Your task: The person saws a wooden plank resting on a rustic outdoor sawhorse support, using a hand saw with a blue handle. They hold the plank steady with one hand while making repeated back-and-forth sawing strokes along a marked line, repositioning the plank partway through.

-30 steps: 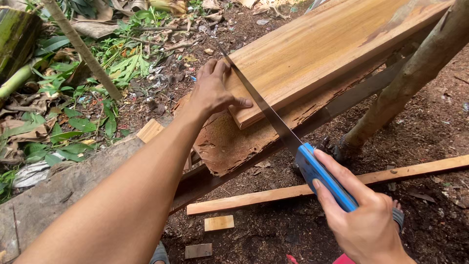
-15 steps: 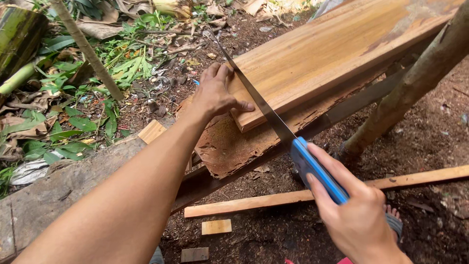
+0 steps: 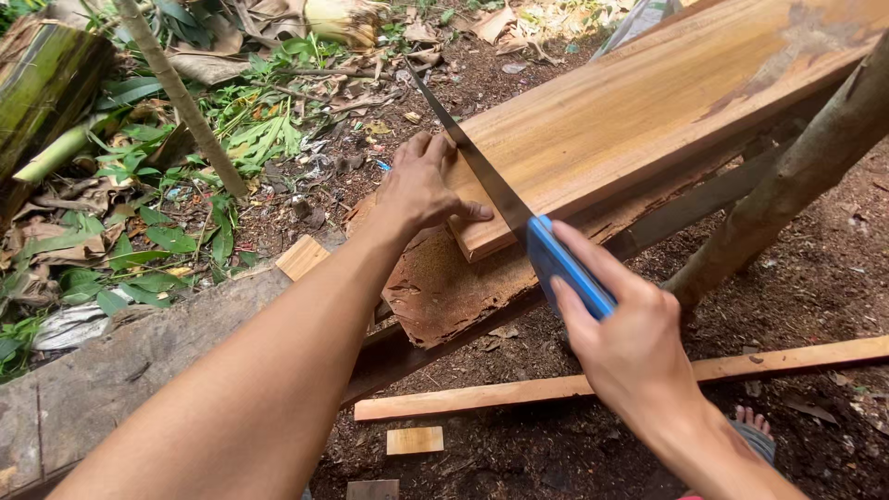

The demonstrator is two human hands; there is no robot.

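Risk of a cut thumb: left hand (image 3: 419,190), fingers spread flat on the plank (image 3: 639,111) end, touches the saw (image 3: 482,176) blade, which the right hand (image 3: 630,347) grips by its blue handle, should the blade jump sideways.

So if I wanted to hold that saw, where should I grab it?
Probably by the blue handle of the saw, coming from the near end, as the right hand does. It is thick and rounded enough to wrap fingers around, while the blade is thin, toothed and lies across the wooden plank.
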